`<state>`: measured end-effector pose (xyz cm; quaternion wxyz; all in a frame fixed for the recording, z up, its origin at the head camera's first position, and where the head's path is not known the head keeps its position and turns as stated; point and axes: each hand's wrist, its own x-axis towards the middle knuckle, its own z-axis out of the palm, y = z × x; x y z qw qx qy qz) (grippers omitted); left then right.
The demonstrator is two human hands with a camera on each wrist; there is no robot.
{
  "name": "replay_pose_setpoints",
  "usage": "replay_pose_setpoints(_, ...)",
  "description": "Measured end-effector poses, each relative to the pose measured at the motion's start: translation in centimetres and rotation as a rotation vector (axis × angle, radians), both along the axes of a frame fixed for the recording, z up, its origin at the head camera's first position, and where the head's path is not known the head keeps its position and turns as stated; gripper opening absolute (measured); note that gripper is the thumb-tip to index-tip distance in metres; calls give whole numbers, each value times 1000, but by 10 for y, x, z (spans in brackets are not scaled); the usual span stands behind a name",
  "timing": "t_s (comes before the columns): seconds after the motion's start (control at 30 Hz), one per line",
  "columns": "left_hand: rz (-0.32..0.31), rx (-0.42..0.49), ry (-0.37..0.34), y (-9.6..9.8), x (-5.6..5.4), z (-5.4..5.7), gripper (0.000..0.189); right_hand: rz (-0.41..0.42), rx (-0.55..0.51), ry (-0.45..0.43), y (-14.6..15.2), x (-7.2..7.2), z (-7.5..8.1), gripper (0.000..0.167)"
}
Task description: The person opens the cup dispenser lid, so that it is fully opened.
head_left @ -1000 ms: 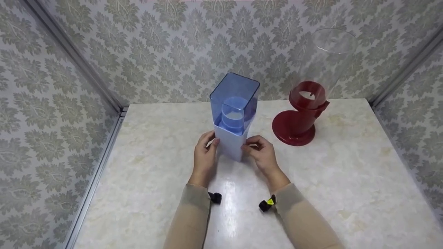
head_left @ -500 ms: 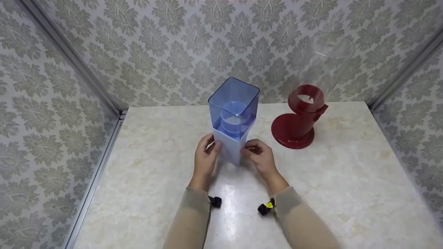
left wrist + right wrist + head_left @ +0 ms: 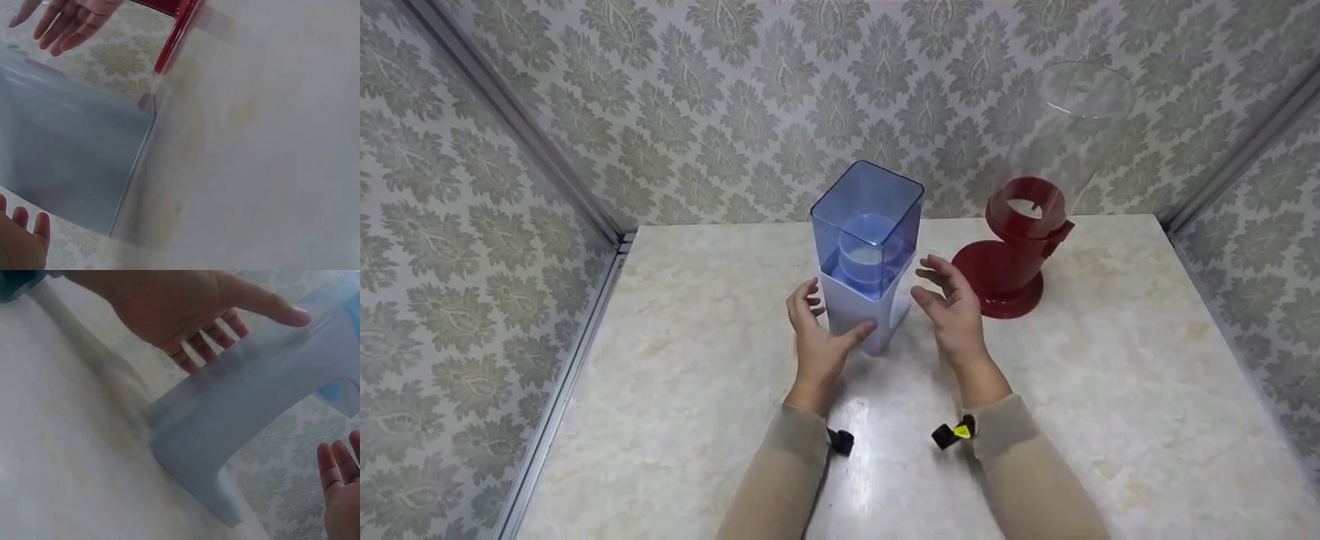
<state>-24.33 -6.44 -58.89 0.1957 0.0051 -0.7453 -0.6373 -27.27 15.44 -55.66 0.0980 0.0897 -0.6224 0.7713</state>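
Observation:
A tall dispenser [image 3: 847, 311] with a white body and a see-through blue square hopper [image 3: 840, 232] stands upright on the table. My left hand [image 3: 819, 349] is at its left side, the thumb across the front face and the fingers fairly straight along the far side. In the right wrist view, the left hand [image 3: 174, 309] lies along the body, and the base curves out into a foot. My right hand [image 3: 960, 322] is apart from the dispenser on the right, fingers spread and loosely bent, with nothing in it.
At the back right stands a red stand [image 3: 1001, 296] with a round foot, carrying a clear open cylinder [image 3: 1065, 142]. Patterned walls [image 3: 735, 112] enclose the marbled tabletop [image 3: 675, 420] at the back and sides.
My right hand has let go of the dispenser and moved right and up. The left hand has shifted right, its thumb now across the front face. The dispenser has hardly moved.

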Motion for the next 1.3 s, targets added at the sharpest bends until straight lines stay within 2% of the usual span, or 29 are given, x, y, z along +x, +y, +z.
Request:
replay_pose_setpoints(0.13, 14, -30, -29, 7, 3, 7, 127, 28, -4, -2, 5, -4, 13, 68)
replay_pose_setpoints(0.23, 28, -67, -55, 10, 5, 13, 126, 80, -11, -1, 7, -5, 20, 75)
replay_pose_setpoints(0.43, 67, -122, -51, 12, 6, 22, 121, 172, 6, 0, 7, -3, 28, 78)
replay_pose_setpoints(0.53, 64, -138, -38, 11, 5, 25, 117, 173, 9, -3, 7, -3, 31, 73)
replay_pose_setpoints(0.67, 41, -170, -16, 7, 3, 24, 115, 130, 17, 7, 8, -3, 32, 67)
replay_pose_setpoints(0.83, -9, -192, 12, 2, -3, 22, 114, 69, 19, 76, 13, -3, 29, 54)
replay_pose_setpoints(1.0, -105, -177, 11, -6, -5, 23, 111, -30, -18, 162, 12, -2, 24, 35)
replay_pose_setpoints(1.13, -181, -165, 8, -17, -8, 25, 106, -121, -38, 182, 9, -1, 22, 23)
replay_pose_setpoints(1.3, -269, -164, -6, -28, -15, 28, 104, -129, -24, 183, 12, -1, 21, 19)
